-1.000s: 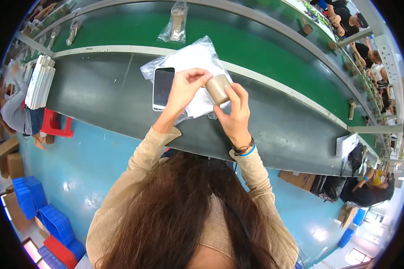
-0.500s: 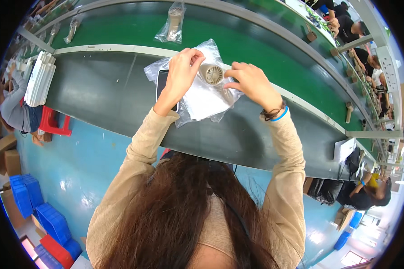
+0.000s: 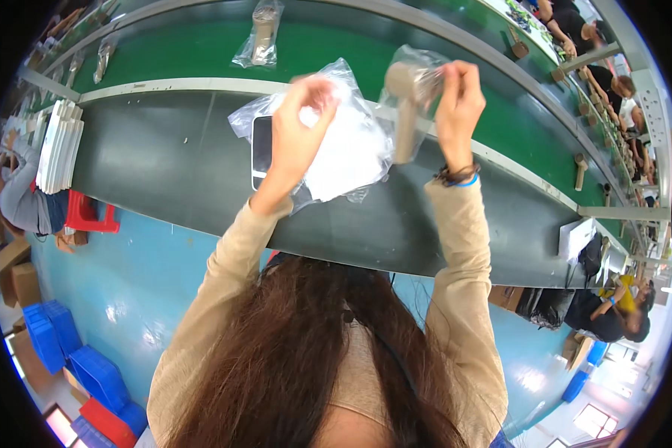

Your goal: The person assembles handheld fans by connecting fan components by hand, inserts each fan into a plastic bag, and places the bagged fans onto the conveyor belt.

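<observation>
My right hand [image 3: 459,101] pinches the top corner of a clear plastic bag, and a beige handheld fan [image 3: 405,119] hangs inside it, blurred by motion. The fan's round head is at the top and its handle points down. My left hand [image 3: 299,131] is over a stack of clear plastic bags [image 3: 351,153] that looks white in the middle. Its fingers are bent and smeared, so whether they grip a bag is unclear. A phone [image 3: 262,149] with a dark screen lies beside my left hand, partly against the bags.
Beyond the dark worktop [image 3: 149,142] runs a green conveyor belt [image 3: 187,48] behind a pale rail. Another bagged fan [image 3: 263,33] lies on it. White folded pieces [image 3: 58,145] stand at the left. Blue crates [image 3: 93,377] and a red stool [image 3: 89,213] are on the floor. People sit along the line.
My right hand has risen and moved right, lifting the fan off the stack in a clear bag. The left hand stays over the stack. The bagged fan on the belt has shifted left.
</observation>
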{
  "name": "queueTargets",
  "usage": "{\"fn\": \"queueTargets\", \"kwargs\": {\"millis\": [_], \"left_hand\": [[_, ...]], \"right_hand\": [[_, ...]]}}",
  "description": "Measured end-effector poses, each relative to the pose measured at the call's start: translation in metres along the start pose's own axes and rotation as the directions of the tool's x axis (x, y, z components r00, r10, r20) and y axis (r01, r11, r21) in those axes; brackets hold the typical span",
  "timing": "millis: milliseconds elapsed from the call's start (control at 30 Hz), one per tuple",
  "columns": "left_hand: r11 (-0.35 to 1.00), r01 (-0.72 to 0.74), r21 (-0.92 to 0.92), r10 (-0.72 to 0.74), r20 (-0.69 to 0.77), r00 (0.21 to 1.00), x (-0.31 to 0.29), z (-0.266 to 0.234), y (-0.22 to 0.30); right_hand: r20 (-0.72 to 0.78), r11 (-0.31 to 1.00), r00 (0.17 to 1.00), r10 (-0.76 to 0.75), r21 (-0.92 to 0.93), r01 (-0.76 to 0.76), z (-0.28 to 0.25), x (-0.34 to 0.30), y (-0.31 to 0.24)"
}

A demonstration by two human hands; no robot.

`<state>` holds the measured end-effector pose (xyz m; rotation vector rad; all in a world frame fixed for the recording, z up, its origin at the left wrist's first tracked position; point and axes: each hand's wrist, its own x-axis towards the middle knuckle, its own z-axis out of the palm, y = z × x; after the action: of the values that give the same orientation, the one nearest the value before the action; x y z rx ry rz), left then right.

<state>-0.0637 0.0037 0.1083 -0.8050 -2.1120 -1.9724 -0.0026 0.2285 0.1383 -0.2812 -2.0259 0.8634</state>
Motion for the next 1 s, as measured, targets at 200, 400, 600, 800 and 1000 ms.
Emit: {"fn": "queueTargets", "kwargs": {"millis": [200, 400, 600, 800, 1000], "left_hand": [[0.939, -0.236, 0.252, 0.041, 0.597, 0.801, -0.068, 0.017, -0.032], [0.874, -0.307, 0.377, 0.023, 0.598, 0.801, -0.081, 0.028, -0.039], [0.936, -0.075, 0.344, -0.142, 0.562, 0.815, -0.083, 0.034, -0.046], [0.957, 0.212, 0.200, -0.273, 0.360, 0.892, -0.082, 0.038, -0.055], [0.912, 0.406, -0.064, -0.347, 0.409, 0.844, -0.080, 0.036, -0.064]], "right_hand": [[0.031, 0.873, 0.997, -0.070, -0.482, 0.076, -0.004, 0.063, 0.098], [0.112, 0.776, 0.992, 0.056, -0.630, 0.028, 0.037, 0.086, 0.175], [-0.103, 0.888, 0.967, 0.231, -0.385, -0.253, 0.040, 0.081, 0.194], [-0.144, 0.953, 0.949, 0.282, 0.158, -0.259, -0.016, -0.016, 0.130], [-0.056, 0.904, 0.920, 0.387, 0.221, -0.367, -0.042, -0.106, 0.120]]}}
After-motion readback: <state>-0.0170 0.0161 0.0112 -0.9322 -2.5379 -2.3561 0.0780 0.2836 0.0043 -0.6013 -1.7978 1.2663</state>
